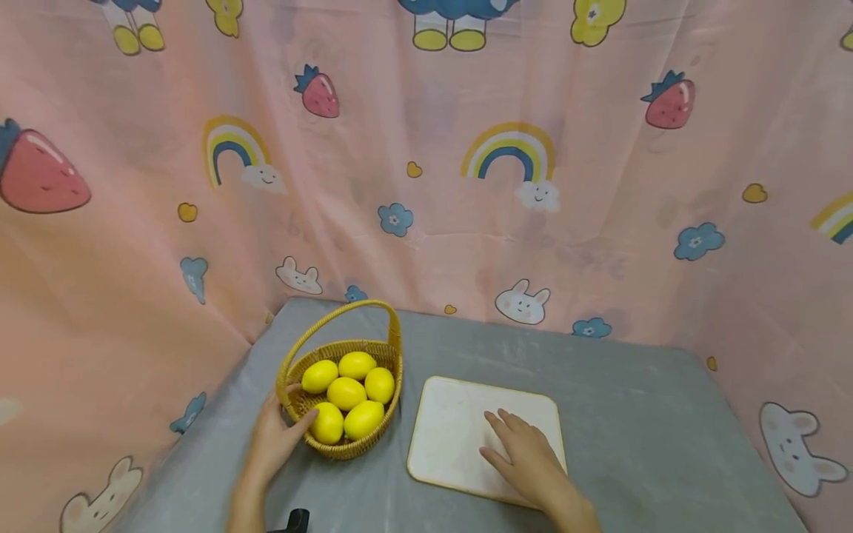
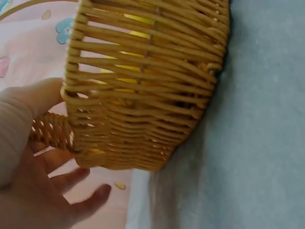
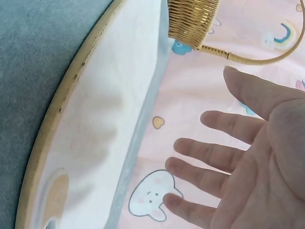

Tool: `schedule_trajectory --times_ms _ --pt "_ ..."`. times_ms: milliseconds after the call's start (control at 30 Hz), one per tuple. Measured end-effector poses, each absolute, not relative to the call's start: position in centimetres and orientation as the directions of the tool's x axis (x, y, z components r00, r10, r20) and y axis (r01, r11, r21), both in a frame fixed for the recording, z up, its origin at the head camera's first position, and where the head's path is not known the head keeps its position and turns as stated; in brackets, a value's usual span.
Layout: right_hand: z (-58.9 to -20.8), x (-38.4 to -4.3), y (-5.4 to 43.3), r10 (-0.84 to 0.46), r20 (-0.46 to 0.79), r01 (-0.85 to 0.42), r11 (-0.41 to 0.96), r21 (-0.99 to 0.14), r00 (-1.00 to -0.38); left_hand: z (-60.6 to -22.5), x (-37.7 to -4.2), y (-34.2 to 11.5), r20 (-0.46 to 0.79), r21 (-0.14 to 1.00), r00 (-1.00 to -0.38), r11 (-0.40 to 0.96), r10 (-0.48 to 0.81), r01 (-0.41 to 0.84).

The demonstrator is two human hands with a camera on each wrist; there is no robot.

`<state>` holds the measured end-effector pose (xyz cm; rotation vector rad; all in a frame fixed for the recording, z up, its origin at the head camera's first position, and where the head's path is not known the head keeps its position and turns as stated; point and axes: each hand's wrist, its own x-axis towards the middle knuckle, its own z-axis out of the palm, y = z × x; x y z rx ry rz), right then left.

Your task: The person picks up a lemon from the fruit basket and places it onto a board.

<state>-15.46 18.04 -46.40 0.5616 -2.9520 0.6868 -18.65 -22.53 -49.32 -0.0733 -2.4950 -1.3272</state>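
A yellow wicker basket (image 1: pixel 353 448) with a tall arched handle (image 1: pixel 395 329) stands left of the middle of the table. Inside it lie several yellow lemons (image 1: pixel 346 393). My left hand (image 1: pixel 275 437) holds the basket's near-left side, thumb over the rim and fingers around the foot of the handle; in the left wrist view the other fingers hang loosely apart from the wicker. My right hand (image 1: pixel 523 455) hovers palm down above a white cutting board (image 1: pixel 449 429), its fingers spread, holding nothing. In the right wrist view its shadow falls on the board.
Grey cloth (image 1: pixel 640 437) covers the table. A pink patterned curtain (image 1: pixel 426 274) closes off the back and both sides. A small black object (image 1: pixel 298 520) shows at the bottom edge, beside the left forearm. The board lies just right of the basket.
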Motion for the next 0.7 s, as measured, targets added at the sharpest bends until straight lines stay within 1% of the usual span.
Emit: schedule_trajectory --times_ms 167,400,500,700 --pt "-46.3 -15.6 17.7 -0.348 0.185 -0.394 0.821 -0.413 -0.919 -50.1 -18.8 -22.9 0.350 0.785 -0.932 0.571 -0.090 0.240" --pt "-46.1 -16.0 17.4 -0.358 0.195 -0.408 0.809 -0.423 -0.913 -51.1 -19.1 -23.4 0.339 0.798 -0.939 0.544 -0.053 0.258" --pt "-46.0 -16.4 17.1 -0.367 0.199 -0.418 0.798 -0.434 -0.908 -51.5 -19.2 -23.6 0.333 0.793 -0.942 0.554 -0.044 0.255" --pt "-45.7 -17.0 16.3 -0.405 0.189 -0.445 0.769 -0.459 -0.895 -52.3 -19.3 -24.1 0.374 0.744 -0.927 0.600 -0.008 0.295"
